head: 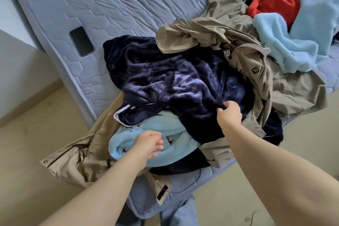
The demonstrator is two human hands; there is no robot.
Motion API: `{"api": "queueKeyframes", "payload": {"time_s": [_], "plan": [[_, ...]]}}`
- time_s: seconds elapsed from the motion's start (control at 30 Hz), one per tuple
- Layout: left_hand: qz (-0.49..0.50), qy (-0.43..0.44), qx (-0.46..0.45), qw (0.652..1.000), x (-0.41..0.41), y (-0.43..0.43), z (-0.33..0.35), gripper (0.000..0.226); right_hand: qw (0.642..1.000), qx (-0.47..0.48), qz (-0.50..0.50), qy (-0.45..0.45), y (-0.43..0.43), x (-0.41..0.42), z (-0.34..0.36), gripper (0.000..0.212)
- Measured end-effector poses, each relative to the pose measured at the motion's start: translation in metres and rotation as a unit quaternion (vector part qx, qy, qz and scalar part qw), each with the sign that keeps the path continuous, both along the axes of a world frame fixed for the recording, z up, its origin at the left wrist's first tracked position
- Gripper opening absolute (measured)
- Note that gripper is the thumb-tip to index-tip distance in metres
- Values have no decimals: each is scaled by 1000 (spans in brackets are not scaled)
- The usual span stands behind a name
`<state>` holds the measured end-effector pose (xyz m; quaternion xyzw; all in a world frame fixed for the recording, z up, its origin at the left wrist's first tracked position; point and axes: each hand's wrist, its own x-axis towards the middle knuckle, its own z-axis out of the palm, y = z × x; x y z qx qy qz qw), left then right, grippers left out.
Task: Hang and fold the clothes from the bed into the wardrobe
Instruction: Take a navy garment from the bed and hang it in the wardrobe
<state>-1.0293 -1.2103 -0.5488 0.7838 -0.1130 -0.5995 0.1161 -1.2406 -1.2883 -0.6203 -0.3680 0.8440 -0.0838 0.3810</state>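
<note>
Task barely begun, I judge, clothes (229, 27) heaped on bed (110, 5): right hand (229, 113) fingers pinch navy fleece (174, 82), left hand (148, 145) fingers slack over pale-blue fleece (126, 139).

Phone (82, 41): you will find it left of centre, black, lying flat, screen dark, set at a slant | Floor (27, 143): pale beige, fills your lower left and lower right | Wall (16, 57): grey-white, left edge, meets the floor at a tan skirting strip (31, 101) | Dark scuff (249, 217): on the floor, bottom right
</note>
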Motion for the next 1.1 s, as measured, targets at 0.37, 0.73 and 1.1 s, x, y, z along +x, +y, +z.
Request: {"api": "queueKeyframes", "payload": {"time_s": [0.37, 0.73, 1.1], "plan": [[131, 42, -38, 990, 8, -3, 31, 7, 938, -76, -74, -329, 48, 49, 97, 19], [234, 201, -122, 943, 40, -1, 109, 17, 884, -11, 40, -465, 97, 133, 220, 10], [75, 186, -283, 938, 155, 65, 191, 36, 916, -57, -153, -368, 122, 195, 251, 44]]}}
